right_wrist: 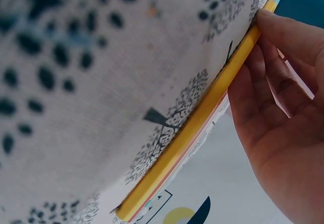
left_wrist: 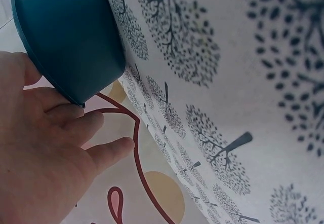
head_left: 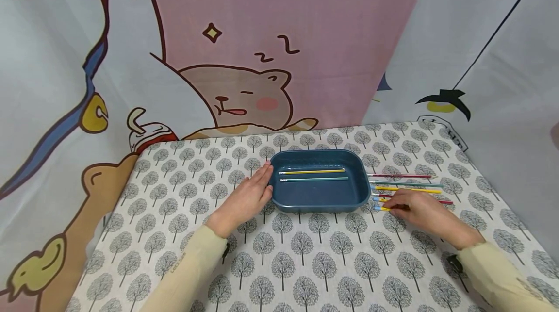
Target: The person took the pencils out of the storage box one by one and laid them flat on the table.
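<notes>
A dark blue rectangular basin (head_left: 320, 207) sits on the cloth, with a yellow pencil (head_left: 323, 172) and a green pencil (head_left: 323, 179) lying in it. My left hand (head_left: 251, 195) rests against the basin's left side, fingers fairly straight at the rim; the left wrist view shows these fingers (left_wrist: 83, 125) beside the basin's wall (left_wrist: 76, 36). To the right of the basin, my right hand (head_left: 415, 207) pinches a yellow pencil with a blue end (right_wrist: 190, 125) between thumb and fingers close to that end. The pencil lies along the cloth surface.
Right of the basin lie several more pencils side by side, among them a dark red pencil (head_left: 402, 175), a green pencil (head_left: 410, 184) and a yellow pencil (head_left: 415, 189). The tree-print tablecloth (head_left: 284, 263) meets a cartoon-print curtain (head_left: 340, 59) behind.
</notes>
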`<state>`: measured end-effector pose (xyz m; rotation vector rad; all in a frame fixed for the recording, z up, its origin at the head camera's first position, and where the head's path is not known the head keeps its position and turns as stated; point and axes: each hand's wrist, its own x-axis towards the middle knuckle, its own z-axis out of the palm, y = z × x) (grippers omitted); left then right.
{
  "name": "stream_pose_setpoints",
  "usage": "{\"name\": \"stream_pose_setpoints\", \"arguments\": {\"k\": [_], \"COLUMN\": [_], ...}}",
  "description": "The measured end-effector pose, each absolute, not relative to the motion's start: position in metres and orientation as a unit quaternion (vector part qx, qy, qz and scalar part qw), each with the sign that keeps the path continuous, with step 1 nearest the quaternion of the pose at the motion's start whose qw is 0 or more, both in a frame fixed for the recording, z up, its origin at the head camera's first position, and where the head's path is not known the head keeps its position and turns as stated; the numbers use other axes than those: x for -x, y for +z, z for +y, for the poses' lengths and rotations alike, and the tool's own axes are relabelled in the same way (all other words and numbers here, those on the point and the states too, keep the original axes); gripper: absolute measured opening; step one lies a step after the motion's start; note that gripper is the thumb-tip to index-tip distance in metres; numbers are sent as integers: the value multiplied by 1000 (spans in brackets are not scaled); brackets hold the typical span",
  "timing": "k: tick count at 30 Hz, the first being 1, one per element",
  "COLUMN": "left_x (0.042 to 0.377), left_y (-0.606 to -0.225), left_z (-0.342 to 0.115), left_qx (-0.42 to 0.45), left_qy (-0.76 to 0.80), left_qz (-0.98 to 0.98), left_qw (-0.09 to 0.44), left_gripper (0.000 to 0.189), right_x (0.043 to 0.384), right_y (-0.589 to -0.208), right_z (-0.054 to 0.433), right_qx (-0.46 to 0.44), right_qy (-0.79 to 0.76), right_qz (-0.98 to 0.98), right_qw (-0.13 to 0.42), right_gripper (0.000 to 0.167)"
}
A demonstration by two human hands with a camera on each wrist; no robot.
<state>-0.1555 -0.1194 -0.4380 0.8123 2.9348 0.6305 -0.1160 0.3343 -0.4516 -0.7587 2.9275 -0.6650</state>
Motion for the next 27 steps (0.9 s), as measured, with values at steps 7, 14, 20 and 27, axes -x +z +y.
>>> {"name": "stream_pose_setpoints", "arguments": {"k": [7, 14, 20, 27], "left_x": [154, 153, 154, 155], "left_y": [-437, -437, -438, -438], "left_z": [-120, -120, -120, -120], "left_qx": [-262, -261, -259, -256], "left_qy": [199, 197, 194, 197], "left_qz": [944, 945, 946, 946], "left_qw": [15, 17, 17, 21], "left_gripper": [58, 58, 59, 58], "right_x": [115, 115, 112, 105], "right_y": [-452, -452, -451, -437], "right_z": [334, 333, 335, 337], "right_qx": [249, 240, 234, 214], "right_qy": [-209, -210, -204, -203], "right_qz": [946, 948, 950, 955], "right_qw": [14, 15, -1, -16], "right_gripper": [25, 23, 21, 23]}}
